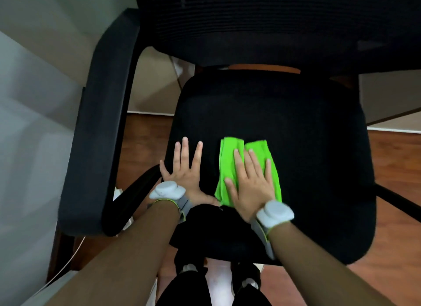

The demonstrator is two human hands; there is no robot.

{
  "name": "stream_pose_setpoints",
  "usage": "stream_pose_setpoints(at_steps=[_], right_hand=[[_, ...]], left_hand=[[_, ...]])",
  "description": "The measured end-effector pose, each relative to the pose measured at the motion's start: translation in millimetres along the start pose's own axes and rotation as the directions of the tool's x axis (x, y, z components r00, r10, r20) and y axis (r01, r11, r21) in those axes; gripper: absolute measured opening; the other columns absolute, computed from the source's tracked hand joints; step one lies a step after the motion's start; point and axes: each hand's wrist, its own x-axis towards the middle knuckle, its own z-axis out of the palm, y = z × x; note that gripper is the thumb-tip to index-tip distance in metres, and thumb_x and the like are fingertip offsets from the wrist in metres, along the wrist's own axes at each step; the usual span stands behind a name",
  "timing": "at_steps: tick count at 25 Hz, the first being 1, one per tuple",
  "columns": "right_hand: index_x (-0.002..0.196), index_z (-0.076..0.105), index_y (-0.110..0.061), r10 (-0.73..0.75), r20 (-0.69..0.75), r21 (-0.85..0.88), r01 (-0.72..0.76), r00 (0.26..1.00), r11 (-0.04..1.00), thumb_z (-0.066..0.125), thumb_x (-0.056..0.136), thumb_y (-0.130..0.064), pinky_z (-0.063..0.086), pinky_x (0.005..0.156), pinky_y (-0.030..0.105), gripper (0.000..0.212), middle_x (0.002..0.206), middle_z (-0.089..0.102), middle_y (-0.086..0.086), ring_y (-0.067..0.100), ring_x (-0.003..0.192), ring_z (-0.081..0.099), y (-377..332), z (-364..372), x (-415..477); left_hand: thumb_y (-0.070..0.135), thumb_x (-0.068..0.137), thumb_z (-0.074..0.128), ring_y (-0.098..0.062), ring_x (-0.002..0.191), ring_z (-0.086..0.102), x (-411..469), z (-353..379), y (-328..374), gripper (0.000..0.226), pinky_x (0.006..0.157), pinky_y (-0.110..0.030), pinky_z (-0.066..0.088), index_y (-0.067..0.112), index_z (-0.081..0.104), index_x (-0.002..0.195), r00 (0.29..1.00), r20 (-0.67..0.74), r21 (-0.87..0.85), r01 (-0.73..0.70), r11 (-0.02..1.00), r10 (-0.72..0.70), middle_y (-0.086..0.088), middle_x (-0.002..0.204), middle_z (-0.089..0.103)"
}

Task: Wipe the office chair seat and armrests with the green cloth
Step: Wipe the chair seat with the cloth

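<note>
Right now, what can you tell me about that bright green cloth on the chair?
The green cloth is a bright lime, soft-looking fabric, folded or bunched into a rough rectangle with a crease down its middle. It lies flat on the front part of the black seat. The right hand presses on it, palm down with fingers spread, hiding much of it. The left hand rests on the seat beside it; whether its thumb touches the cloth is unclear.

Wooden floor (396, 169), pale wall (34, 89)

The black chair seat (284, 123) carries 3 things: the green cloth (225, 159) lies near its front, the right hand (252, 182) flat on it, the left hand (184, 169) flat beside.
</note>
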Motion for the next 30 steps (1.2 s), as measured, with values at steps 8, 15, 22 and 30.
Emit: stream_pose_setpoints(at_steps=[8,15,22,30], right_hand=[[0.148,-0.006,-0.026,0.011,0.068,0.050,-0.014,0.998,0.999,0.017,0.092,-0.056,-0.007,0.117,0.047,0.068,0.159,0.010,0.000,0.014,0.147,-0.002,12.7,-10.4,65.1],[0.148,-0.006,-0.028,0.030,0.040,-0.014,-0.030,0.999,0.999,0.012,0.089,-0.058,-0.004,0.116,0.047,0.069,0.160,0.007,0.000,0.017,0.147,0.001,27.3,1.1,48.9],[0.147,-0.010,-0.033,-0.015,0.009,-0.077,0.016,1.000,0.997,0.014,0.089,-0.058,-0.002,0.113,0.056,0.067,0.160,-0.003,0.003,0.025,0.147,-0.002,11.7,5.4,60.8],[0.145,-0.014,-0.036,-0.004,0.025,0.002,0.004,1.000,1.000,0.028,0.088,-0.061,-0.007,0.114,0.053,0.075,0.159,-0.009,-0.005,0.019,0.147,-0.009,10.1,1.1,89.5]], left_hand=[[0.097,0.010,0.033,-0.018,0.145,-0.018,-1.8,-0.1,0.5,0.157,0.105,-0.067,0.017,0.037,-0.020,0.145,1.000,0.015,-0.002,-0.018,1.000,0.018,0.003,0.156,-0.027],[0.098,0.012,0.034,-0.015,0.142,-0.029,-1.2,1.5,-0.6,0.157,0.104,-0.068,0.017,0.036,-0.020,0.146,1.000,0.001,0.004,-0.029,1.000,0.029,0.002,0.154,-0.032],[0.100,0.014,0.030,-0.015,0.141,-0.028,-2.3,1.8,-1.0,0.155,0.105,-0.067,0.016,0.034,-0.017,0.147,0.999,-0.021,0.012,-0.040,0.999,0.041,0.002,0.152,-0.034],[0.101,0.015,0.031,-0.023,0.146,0.002,-3.3,3.5,-0.8,0.156,0.098,-0.068,0.028,0.031,-0.001,0.150,0.996,-0.078,-0.005,-0.044,0.999,0.043,-0.003,0.160,-0.005]])
